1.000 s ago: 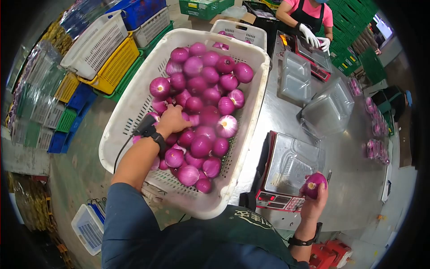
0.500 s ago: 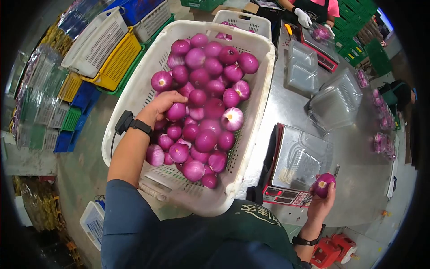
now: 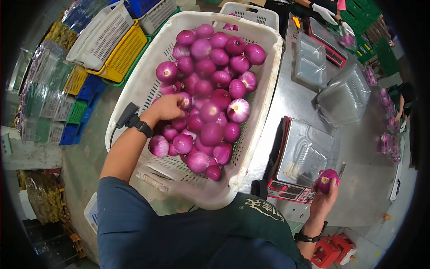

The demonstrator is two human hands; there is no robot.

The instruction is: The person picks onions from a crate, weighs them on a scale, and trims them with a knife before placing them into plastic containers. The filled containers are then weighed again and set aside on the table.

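A big white crate (image 3: 273, 58) in front of me holds many peeled red onions (image 3: 211, 133). Inside it, at the left side of the pile, my left hand (image 3: 165, 109) has its fingers curled around a red onion (image 3: 185, 101) whose pale end shows. Part of the grip is hidden by the back of the hand. My right hand (image 3: 323, 202) grips another red onion (image 3: 328, 180) just right of a digital scale (image 3: 286, 190). On the scale's plate lies an open clear plastic tray (image 3: 307, 161) with some pale scraps beside it.
Stacked clear trays (image 3: 342, 101) stand on the steel table (image 3: 358, 179). Beyond, a co-worker's gloved hand (image 3: 324, 13) is near a second scale (image 3: 331, 49). Packed onions (image 3: 386, 143) sit at the right. Yellow (image 3: 121, 51) and white crates (image 3: 101, 36) are stacked left.
My left hand has shifted slightly toward me in the pile, and the pale end of an onion now shows at its fingers. The co-worker's hands have moved right. My right hand still holds its onion.
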